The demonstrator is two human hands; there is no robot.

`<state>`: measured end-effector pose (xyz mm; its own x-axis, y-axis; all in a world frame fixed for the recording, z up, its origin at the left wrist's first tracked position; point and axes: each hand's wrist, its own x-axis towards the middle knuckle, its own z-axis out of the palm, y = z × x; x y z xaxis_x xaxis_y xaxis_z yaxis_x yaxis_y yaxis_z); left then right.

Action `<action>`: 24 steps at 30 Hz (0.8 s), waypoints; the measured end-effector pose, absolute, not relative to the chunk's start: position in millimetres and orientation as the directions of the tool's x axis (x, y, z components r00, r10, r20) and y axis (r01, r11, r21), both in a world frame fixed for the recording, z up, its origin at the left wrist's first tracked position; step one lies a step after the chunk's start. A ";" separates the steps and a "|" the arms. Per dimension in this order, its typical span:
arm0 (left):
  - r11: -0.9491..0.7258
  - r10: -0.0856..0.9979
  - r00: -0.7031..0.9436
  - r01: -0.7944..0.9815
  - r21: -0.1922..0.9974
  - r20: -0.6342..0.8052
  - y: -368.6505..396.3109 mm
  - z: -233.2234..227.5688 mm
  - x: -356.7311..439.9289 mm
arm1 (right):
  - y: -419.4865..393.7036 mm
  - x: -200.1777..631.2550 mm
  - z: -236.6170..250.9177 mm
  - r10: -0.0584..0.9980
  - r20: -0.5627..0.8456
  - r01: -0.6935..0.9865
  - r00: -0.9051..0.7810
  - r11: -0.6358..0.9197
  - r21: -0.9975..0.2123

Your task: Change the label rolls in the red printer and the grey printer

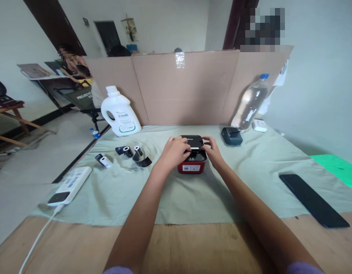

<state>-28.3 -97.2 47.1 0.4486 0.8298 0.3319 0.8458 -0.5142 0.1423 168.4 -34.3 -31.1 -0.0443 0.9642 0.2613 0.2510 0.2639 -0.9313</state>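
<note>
A small red box-shaped device with a black top [192, 166] stands on the pale green cloth [193, 194] in the middle of the table. My left hand [173, 151] rests on its left top edge, fingers curled over the black lid. My right hand [211, 150] touches the right top edge with its fingertips. Both hands press on the device from opposite sides. Left of it lie two small black and white rolls [125, 150] [138, 150], a curled black strip [143, 161], and a third roll [103, 160].
A white detergent jug [120, 112] stands back left, a clear water bottle [250, 102] back right beside a dark small device [231, 136]. A white power bank with cable [70, 185] lies left, a black phone [313, 200] right. A cardboard screen [187, 87] closes the back.
</note>
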 end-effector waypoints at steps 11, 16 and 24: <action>-0.452 0.868 0.335 0.839 0.304 0.366 -92.1 45.4 -39.9 | -40.5 158.6 -67.3 0.950 0.269 0.130 -0.157 0.289 -0.948; -0.385 0.904 0.169 0.722 0.575 0.392 -75.6 24.0 -63.0 | -41.1 159.8 -70.3 0.946 0.282 0.135 -0.158 0.304 -0.943; -0.025 0.992 0.123 0.129 0.991 0.009 -56.9 -34.2 -63.5 | -37.5 160.6 -75.8 0.943 0.295 0.088 -0.156 0.310 -0.946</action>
